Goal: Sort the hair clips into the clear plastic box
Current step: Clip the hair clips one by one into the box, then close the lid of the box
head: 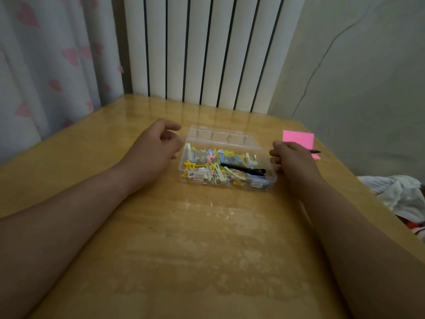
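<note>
Found the clear plastic box (226, 184) on the table (207, 238) toward the far edge, a little right of middle, with its lid tipped back and standing open. Saw it filled with hair clips (207, 168) in yellow, white, blue and pink, and one long black clip (243, 169) lying across the right half. Caught the left hand (156, 146) just beside the box's left end, fingers loosely curled and holding nothing. Spotted the right hand (292, 157) at the box's right end, fingers bent toward the wall; could not tell whether touching or gripping it. Noted a pink sticky pad (299, 138) near the far right corner, with a black pen (315, 151) on it, partly hidden behind the right hand. Beyond the far edge, made out a white radiator (207, 49); off the left edge, a curtain (46, 65) with pink hearts; off the right edge, crumpled white cloth (400, 194).
</note>
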